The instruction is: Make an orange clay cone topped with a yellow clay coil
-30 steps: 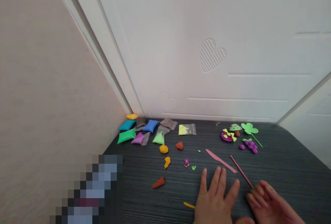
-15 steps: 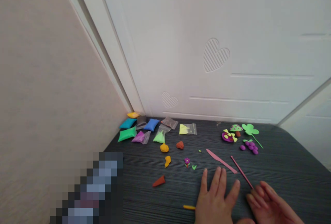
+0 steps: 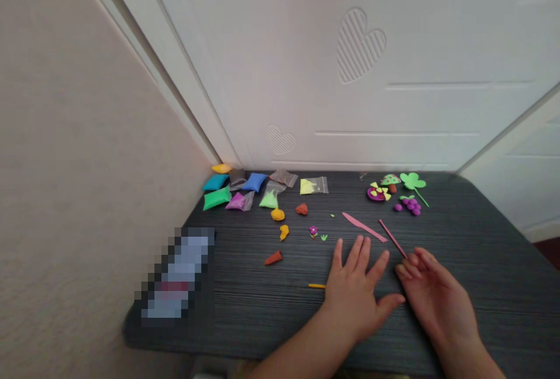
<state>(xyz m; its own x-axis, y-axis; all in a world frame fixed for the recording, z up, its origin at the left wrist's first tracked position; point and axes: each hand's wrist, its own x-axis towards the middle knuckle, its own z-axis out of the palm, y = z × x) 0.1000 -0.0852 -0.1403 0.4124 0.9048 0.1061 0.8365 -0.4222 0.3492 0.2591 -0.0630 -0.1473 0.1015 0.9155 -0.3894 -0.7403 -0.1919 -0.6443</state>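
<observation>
My left hand (image 3: 354,288) lies palm down on the dark table, fingers spread. A thin yellow clay strip (image 3: 317,285) sticks out from under its left side; the rest is hidden. My right hand (image 3: 437,297) rests on its side to the right, fingers curled around the near end of a thin pink modelling stick (image 3: 392,239); that end is hidden. Beyond my left fingertips lies a pink plastic clay knife (image 3: 363,227). A small purple clay flower (image 3: 313,231) and a green clay grass tuft (image 3: 324,238) lie farther left.
Several colored clay packets (image 3: 255,182) sit at the back left. Orange clay lumps (image 3: 277,214) and a brown clay cone (image 3: 273,258) lie left of my hands. Clay grapes (image 3: 412,206), a four-leaf clover (image 3: 412,181) and a mushroom (image 3: 391,180) stand back right. A blurred-out object (image 3: 179,277) lies left.
The view has tilted down, showing more of the table and both forearms. My left hand stays flat over the yellow strip; my right hand stays at the pink stick.
</observation>
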